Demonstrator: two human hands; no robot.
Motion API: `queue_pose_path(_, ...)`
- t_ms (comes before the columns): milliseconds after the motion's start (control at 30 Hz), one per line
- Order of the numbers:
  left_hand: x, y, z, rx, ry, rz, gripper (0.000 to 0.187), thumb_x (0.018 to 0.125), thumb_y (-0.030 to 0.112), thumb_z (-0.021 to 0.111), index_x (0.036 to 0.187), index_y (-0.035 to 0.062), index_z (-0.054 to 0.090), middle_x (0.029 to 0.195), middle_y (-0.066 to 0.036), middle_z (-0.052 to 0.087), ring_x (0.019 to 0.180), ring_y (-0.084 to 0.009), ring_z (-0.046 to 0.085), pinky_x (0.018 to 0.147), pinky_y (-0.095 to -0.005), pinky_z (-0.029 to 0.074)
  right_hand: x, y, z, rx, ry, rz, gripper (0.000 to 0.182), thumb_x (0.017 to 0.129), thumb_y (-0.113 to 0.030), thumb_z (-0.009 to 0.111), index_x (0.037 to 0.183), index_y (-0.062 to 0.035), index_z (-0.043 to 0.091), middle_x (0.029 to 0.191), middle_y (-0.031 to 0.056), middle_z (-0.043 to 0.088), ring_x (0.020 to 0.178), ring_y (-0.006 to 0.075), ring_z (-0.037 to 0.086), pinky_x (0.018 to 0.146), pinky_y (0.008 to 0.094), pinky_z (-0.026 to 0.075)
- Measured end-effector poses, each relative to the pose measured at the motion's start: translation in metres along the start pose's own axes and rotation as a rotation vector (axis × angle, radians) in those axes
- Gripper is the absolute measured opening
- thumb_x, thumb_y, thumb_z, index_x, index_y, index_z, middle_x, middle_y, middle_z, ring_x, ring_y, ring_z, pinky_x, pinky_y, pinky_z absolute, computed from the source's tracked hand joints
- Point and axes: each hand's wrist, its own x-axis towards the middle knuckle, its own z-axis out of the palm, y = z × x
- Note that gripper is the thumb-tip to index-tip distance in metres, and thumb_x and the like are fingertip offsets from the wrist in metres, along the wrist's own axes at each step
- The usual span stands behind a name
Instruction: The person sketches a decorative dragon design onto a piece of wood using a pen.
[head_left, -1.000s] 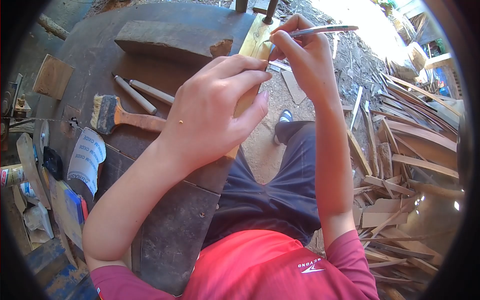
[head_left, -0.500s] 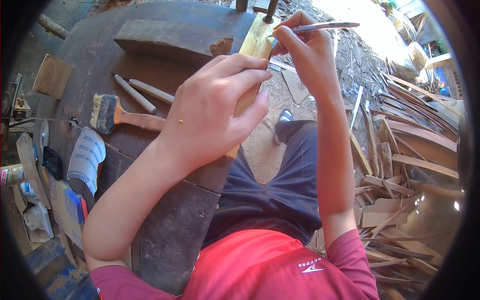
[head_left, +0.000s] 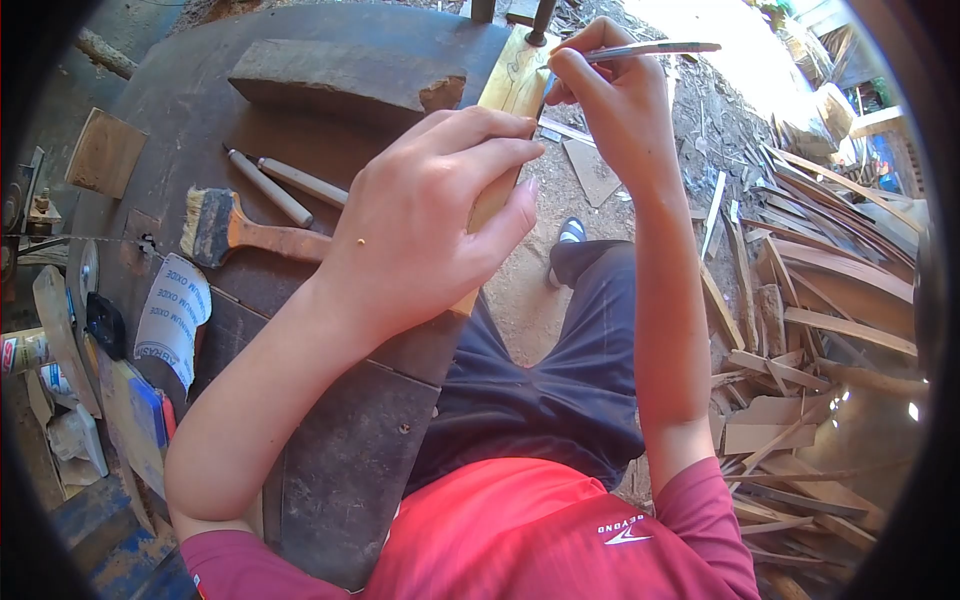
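My unclenched left hand (head_left: 415, 215) rests across the wood (head_left: 512, 88) at the table's (head_left: 345, 490) edge, my right hand (head_left: 625, 115) pinching the pen (head_left: 665, 48); I judge the wood light, stiff, best held by its long sides.

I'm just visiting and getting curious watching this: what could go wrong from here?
The pen in the right hand is working near the wooden piece's edge, so it might slip off and spoil the drawn lines. If the left hand eases, the piece could shift mid-stroke. The brush lies right by the left wrist, so it may get knocked.
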Motion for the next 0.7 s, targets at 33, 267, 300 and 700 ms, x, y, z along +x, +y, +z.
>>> queue_pose_path(33,-0.0002,0.0000,0.0000,0.001,-0.001,0.001,0.027,0.103,0.014,0.075,0.126,0.0018,0.081,0.132,-0.014,0.078,0.122,-0.0331,0.075,0.109,-0.0427,0.058,0.0003,0.0016,-0.0011,0.008,-0.004,0.003,0.015,0.103,-0.016,0.074,0.106,-0.0011,0.071,0.090,0.0045,0.075,0.083,0.0102,0.077,0.081,0.0284,0.064)
queue_pose_path(267,0.0000,-0.0001,-0.0002,0.001,-0.002,-0.001,0.027,0.102,0.014,0.075,0.125,0.0014,0.081,0.132,-0.014,0.078,0.123,-0.0327,0.075,0.109,-0.0426,0.058,0.0006,-0.0033,-0.0013,-0.063,0.012,0.004,0.014,0.104,-0.016,0.074,0.107,-0.0019,0.071,0.093,0.0052,0.076,0.084,0.0109,0.078,0.080,0.0280,0.064)
queue_pose_path(300,-0.0001,-0.0001,-0.0001,0.000,-0.001,-0.001,0.027,0.102,0.014,0.075,0.125,0.0013,0.081,0.132,-0.014,0.078,0.123,-0.0327,0.075,0.110,-0.0426,0.058,0.0004,-0.0033,-0.0010,-0.053,0.012,0.002,0.014,0.104,-0.016,0.074,0.107,-0.0019,0.071,0.093,0.0053,0.076,0.084,0.0109,0.078,0.080,0.0278,0.064)
queue_pose_path(700,0.0004,-0.0005,0.0006,0.004,0.002,0.004,0.027,0.102,0.013,0.075,0.125,0.0016,0.081,0.132,-0.014,0.078,0.123,-0.0330,0.075,0.109,-0.0427,0.058,0.0004,-0.0045,-0.0007,-0.050,0.009,0.015,0.015,0.103,-0.016,0.074,0.106,-0.0005,0.072,0.091,0.0050,0.076,0.083,0.0104,0.077,0.080,0.0280,0.064)
